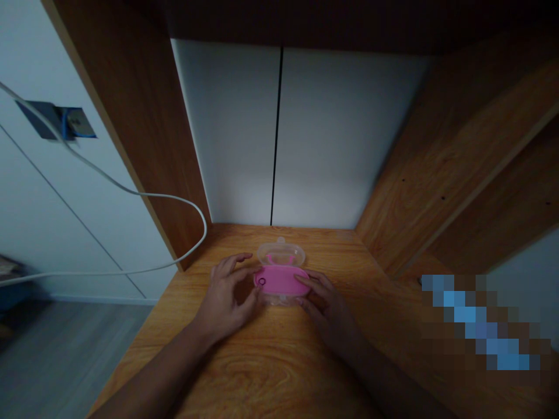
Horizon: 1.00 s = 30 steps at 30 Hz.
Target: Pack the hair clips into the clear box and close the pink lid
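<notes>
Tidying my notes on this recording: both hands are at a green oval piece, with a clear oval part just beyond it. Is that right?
Not quite: the oval piece is pink, not green, as the head view shows. The left hand and right hand are at it, with the clear oval part just beyond.

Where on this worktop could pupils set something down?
Bare wood shows between the forearms, and between the right hand and right wooden panel. Crowding: that hand and the left hand flank the pink oval piece, clear cover behind.
</notes>
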{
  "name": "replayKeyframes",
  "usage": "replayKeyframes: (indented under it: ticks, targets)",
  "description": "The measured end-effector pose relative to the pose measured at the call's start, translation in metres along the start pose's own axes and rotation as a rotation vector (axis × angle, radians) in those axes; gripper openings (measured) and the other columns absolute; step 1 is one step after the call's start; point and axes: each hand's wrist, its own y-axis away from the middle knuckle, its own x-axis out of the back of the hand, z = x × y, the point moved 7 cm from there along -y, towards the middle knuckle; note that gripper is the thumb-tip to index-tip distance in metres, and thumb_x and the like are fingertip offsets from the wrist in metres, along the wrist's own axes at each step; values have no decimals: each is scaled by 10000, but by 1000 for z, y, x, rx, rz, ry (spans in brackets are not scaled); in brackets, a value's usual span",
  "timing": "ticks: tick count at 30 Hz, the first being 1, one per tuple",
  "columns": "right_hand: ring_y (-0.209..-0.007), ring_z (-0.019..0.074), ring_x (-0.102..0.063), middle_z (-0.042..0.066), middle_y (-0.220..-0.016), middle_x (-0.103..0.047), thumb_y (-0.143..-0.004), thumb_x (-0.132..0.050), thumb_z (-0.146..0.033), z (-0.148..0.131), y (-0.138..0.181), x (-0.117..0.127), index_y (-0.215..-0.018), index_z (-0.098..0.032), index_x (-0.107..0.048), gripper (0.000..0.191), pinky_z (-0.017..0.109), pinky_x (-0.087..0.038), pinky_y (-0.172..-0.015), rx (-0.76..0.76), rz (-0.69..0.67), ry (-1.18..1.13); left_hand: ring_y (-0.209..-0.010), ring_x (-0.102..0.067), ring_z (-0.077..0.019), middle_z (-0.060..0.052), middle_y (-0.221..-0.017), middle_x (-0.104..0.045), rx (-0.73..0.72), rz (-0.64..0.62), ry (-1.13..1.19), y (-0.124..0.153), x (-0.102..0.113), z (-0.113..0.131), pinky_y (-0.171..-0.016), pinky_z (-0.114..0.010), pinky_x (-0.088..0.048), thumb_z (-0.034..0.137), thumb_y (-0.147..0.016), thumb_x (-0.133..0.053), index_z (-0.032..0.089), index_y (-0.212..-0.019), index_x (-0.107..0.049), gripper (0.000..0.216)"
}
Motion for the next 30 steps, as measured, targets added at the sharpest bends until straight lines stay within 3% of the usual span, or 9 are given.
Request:
replayKeyframes:
  ticks: [2, 5, 7, 10, 12, 20, 30]
  targets:
    - [-1254, 257, -525, 75, -1339, -548, -905, -608, -234, 1, 0, 0, -1294, -320, -605, 398, 514, -423, -1097, -4, -1, 12, -1198, -501, -306, -103, -1272, -553, -21, 7, 22, 0, 3, 0, -1013, -510, -383, 162, -796, -576, 214, -1136, -646, 352]
    - [-1275, 249, -506, 73, -1355, -542, -913, -580, -216, 0, 0, 2, -1323, -312, -572, 421, 513, -404, -1112, -8, 3, 17, -1004, -556, -261, -84, -1028, -591, -15, -13, 79, -2, 9, -6, -886, -417, -449, 67, -697, -499, 176, -976, -576, 309]
    - [-1278, 249, -502, 77, -1358, -541, -905, -582, -206, -1, 0, 3, -1346, -304, -544, 454, 514, -400, -1115, -9, 6, 19, -884, -556, -238, -55, -911, -582, -64, -150, 95, -4, 7, -8, -796, -370, -453, 59, -650, -499, 185, -911, -534, 293]
    - [-1272, 258, -502, 85, -1357, -536, -869, -631, -210, -5, -1, 5, -1355, -293, -526, 505, 510, -409, -1107, 11, 22, 36, -859, -559, -224, -40, -905, -600, -194, -427, 105, 1, -1, -8, -773, -341, -441, 88, -677, -555, 198, -887, -553, 237]
    - [-1275, 264, -497, 89, -1358, -527, -843, -655, -204, -8, 0, 7, -1346, -285, -526, 526, 505, -413, -1104, 34, 46, 47, -855, -569, -211, -38, -912, -612, -207, -508, 125, 4, -3, -12, -766, -322, -441, 129, -724, -598, 200, -881, -572, 174]
    - [-1259, 267, -501, 93, -1328, -522, -833, -622, -176, -13, -1, 13, -1292, -270, -556, 472, 501, -424, -1087, 55, 103, 53, -830, -582, -185, -35, -866, -619, -185, -532, 227, 9, -9, -22, -752, -290, -450, 73, -683, -624, 186, -804, -626, 166]
    - [-1232, 274, -524, 95, -1297, -550, -816, -623, -162, -17, -1, 17, -1267, -273, -580, 467, 511, -436, -1071, 63, 128, 62, -849, -600, -185, -37, -897, -635, -162, -520, 254, 7, 0, -17, -767, -304, -470, 121, -718, -661, 187, -792, -649, 100]
